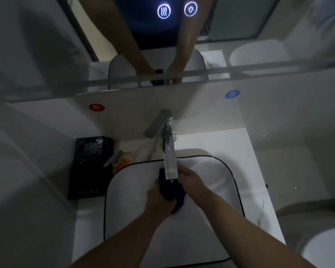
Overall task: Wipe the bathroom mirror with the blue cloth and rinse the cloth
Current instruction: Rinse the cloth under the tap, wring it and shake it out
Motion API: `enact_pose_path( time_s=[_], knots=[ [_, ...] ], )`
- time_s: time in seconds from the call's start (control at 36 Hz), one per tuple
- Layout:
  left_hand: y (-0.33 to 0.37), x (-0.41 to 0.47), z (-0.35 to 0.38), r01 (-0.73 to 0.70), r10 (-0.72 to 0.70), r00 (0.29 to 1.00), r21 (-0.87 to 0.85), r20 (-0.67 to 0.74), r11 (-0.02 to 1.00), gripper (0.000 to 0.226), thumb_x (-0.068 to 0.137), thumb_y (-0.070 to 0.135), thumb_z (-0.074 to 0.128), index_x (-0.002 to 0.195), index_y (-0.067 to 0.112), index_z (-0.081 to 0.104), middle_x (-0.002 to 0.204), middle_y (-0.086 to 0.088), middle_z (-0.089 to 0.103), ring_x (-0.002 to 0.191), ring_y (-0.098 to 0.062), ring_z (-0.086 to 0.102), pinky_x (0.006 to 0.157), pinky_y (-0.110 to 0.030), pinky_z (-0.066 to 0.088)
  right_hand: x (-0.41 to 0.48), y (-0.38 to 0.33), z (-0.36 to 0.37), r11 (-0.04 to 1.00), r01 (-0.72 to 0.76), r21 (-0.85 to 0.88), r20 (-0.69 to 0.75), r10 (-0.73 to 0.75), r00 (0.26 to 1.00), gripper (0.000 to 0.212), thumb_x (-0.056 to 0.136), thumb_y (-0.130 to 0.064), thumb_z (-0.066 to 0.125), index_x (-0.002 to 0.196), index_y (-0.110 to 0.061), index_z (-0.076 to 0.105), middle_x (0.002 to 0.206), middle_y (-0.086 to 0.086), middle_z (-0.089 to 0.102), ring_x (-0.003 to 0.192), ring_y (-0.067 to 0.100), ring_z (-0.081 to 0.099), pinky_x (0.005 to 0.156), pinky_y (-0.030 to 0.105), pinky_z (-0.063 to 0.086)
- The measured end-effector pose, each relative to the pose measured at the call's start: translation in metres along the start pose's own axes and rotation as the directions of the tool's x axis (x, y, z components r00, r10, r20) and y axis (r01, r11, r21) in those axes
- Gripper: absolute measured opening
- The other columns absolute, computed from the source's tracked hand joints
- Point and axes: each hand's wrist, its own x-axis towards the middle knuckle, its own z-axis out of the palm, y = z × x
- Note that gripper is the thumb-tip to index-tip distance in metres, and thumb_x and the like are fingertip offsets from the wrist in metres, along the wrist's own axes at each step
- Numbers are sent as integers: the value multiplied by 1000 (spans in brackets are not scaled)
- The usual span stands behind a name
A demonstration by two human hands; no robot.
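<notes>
I hold the cloth bunched between both hands, inside the basin and directly below the tap spout. This puts the fabric where any stream would fall, and runoff stays in the bowl instead of reaching the counter.

My left hand is closed around the near end of the cloth, thumb side up. My right hand grips the far end, just beside the spout tip. The hands are close together with the cloth bridging them — an arrangement that suits rubbing or wringing. I judge this to be the rinse step, with mirror wiping already complete.

Whether water is flowing cannot be confirmed; the light is dim and the spout shows only glare. The tap lever is swung toward my left.

Containers:
- Basin — white, dark-rimmed, holding only the cloth and my hands. No standing water is visible.
- Black tray on the counter, left of the basin. It carries a round dish-like item at the back; contents cannot be made out.
- Pump bottle, orange, between tray and basin rim.

Risk: the cloth hangs low near the bowl floor, so squeezing should stay over the centre to prevent splash.
</notes>
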Motion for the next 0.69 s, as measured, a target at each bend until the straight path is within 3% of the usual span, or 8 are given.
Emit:
enact_pose_path(
  time_s=[0.08,0.14,0.22,0.33,0.44,0.5,0.61,0.69],
  knots=[
    [1,12,1,59,-23,992,-294,126,954,3,100,15,67,103,14,66,98,-9,69,77,-19,70,70,-32,59,9,16,-2,989,80,-125,-116,-94,989,31,89,-19,58,104,-36,80,103,-6,79,101,20,75,90,38,61],
    [9,-1,-7,282,-18,916,-613,400,738,20,93,15,67,73,13,67,64,-2,62,48,-11,58,47,-24,49,12,27,-2,984,17,-176,-144,-42,989,30,92,-40,63,116,-27,75,109,-3,76,101,21,72,95,42,60],
    [20,-13,-25,578,-177,811,-720,557,384,20,93,20,64,105,8,74,84,-12,76,82,-31,72,74,-40,61,-4,14,9,978,-199,61,38,197,980,38,100,-55,63,125,-27,69,114,5,76,106,27,73,100,45,60],
    [11,-21,-44,518,-206,856,-776,475,360,51,87,22,66,133,1,67,114,-22,73,108,-43,69,89,-59,59,-13,-8,20,976,-167,140,84,156,984,6,105,-37,64,104,-33,69,118,8,76,100,23,70,95,39,59],
    [7,-28,-54,474,-127,880,-848,457,235,40,104,31,55,127,2,72,122,-26,74,115,-45,69,103,-66,55,-20,-28,37,987,-158,9,119,156,981,46,109,-26,58,68,-37,76,70,-13,74,84,11,65,86,28,55],
    [9,-34,-60,445,-71,895,-884,440,144,40,107,35,56,125,3,73,118,-23,77,110,-40,72,96,-56,59,-22,-37,44,979,-206,9,159,202,966,39,110,-30,56,77,-27,78,86,1,78,94,22,67,98,38,57],
    [10,-36,-59,448,-39,888,-847,457,286,32,102,41,69,109,10,72,86,-9,75,74,-24,70,69,-37,58,-19,-42,30,973,-224,-57,186,231,955,32,113,-28,51,125,-2,66,119,18,68,106,29,67,84,30,56],
    [10,-31,-54,365,-85,922,-779,377,511,39,101,29,73,129,3,66,83,-10,75,63,-21,72,57,-31,56,-22,-35,13,963,-224,-151,122,243,962,18,109,-24,55,100,-14,67,101,8,67,94,23,63,79,31,50]
  ],
)
